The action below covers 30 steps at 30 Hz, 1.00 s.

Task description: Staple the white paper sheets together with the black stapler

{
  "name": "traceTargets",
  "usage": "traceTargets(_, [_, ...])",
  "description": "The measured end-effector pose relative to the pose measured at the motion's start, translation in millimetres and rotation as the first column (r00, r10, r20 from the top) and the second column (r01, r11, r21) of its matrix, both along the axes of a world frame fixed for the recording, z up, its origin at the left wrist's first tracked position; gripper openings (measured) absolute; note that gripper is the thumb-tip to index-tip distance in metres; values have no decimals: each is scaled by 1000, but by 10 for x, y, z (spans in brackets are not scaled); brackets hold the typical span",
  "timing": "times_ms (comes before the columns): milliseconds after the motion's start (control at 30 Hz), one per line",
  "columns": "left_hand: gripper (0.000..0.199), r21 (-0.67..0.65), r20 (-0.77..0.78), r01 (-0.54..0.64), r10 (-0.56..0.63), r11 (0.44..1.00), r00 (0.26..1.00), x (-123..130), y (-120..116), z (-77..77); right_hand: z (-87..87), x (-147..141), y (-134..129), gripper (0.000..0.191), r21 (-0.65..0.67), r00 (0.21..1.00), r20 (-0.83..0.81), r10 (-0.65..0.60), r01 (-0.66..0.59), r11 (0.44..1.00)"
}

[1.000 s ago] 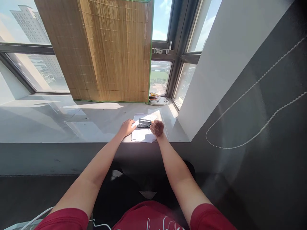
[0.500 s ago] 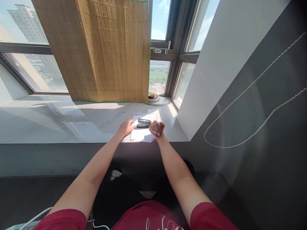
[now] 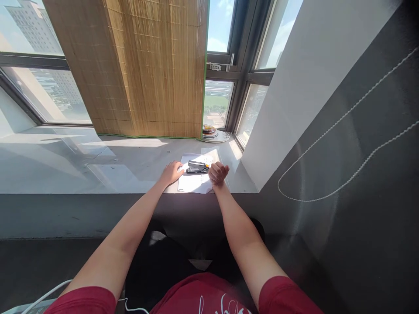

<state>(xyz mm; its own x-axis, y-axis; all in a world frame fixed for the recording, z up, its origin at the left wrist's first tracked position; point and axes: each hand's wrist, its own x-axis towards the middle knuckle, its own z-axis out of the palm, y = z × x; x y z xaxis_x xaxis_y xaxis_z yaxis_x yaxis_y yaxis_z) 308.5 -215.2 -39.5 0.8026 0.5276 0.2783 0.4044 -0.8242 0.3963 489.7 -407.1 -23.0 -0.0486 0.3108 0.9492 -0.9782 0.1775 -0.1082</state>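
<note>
A black stapler (image 3: pixel 197 167) with an orange spot near its right end lies on white paper (image 3: pixel 196 185) on the windowsill. My left hand (image 3: pixel 172 172) rests flat at the paper's left edge, its fingers reaching toward the stapler's left end without holding it. Curled into a fist, my right hand (image 3: pixel 218 173) is just beside the stapler's right end, over the right side of the paper. Whether anything is inside that fist is hidden.
Stacked plates (image 3: pixel 214 136) stand at the back of the sill (image 3: pixel 144 163) by the window corner. A bamboo blind (image 3: pixel 150 69) hangs in front of the window. A white beaded cord (image 3: pixel 342 115) loops down the grey wall at the right.
My right hand has shifted slightly to the right, uncovering more of the stapler's right end. My left hand has stayed nearly in place.
</note>
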Motion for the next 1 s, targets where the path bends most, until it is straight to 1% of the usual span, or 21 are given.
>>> traceTargets(100, [30,-2,-6,-2,2,1000,1000,0,11,-6,-2,18,-15,55,8,1000,23,3,-3,1000])
traceTargets(167, [29,-1,6,-3,3,1000,1000,1,3,-1,-14,39,-20,54,-2,1000,1,-6,6,1000])
traceTargets(367, [22,20,69,17,-19,1000,997,-4,-77,1,-70,128,-2,52,-54,975,-220,-30,19,998])
traceTargets(467, [18,67,123,8,-17,998,992,-21,-93,-1,-90,147,4,52,-50,972,-231,-35,24,998])
traceTargets(533, [14,127,189,-26,2,992,982,-38,-111,23,-92,143,5,52,-46,974,-220,-56,47,998])
traceTargets(600, [12,202,274,-55,-3,978,962,-47,-184,73,-86,134,9,51,-49,973,-218,-76,67,997])
traceTargets(667, [10,262,371,-60,-43,963,927,-27,-354,131,-81,127,13,51,-45,974,-217,-68,60,997])
traceTargets(700, [12,270,430,-67,-58,960,901,1,-482,153,-81,126,15,51,-39,976,-209,-56,49,998])
traceTargets(733, [12,270,474,-38,-98,962,875,41,-635,167,-81,128,15,51,-33,979,-198,-45,39,999])
traceTargets(767, [14,253,485,24,-149,967,862,90,-805,170,-82,131,15,51,-26,982,-186,-36,32,999])
traceTargets(833, [14,200,468,166,-243,966,850,207,-1161,145,-86,143,9,51,-12,986,-162,-31,30,999])
traceTargets(867, [12,164,450,218,-270,962,851,265,-1324,122,-87,150,5,51,-5,988,-153,-34,33,999])
traceTargets(933, [11,52,428,264,-260,963,865,364,-1584,64,-88,163,-2,52,5,988,-144,-52,53,999])
traceTargets(1000, [12,-51,416,251,-208,967,885,430,-1737,2,-88,171,-7,52,6,985,-143,-92,94,996])
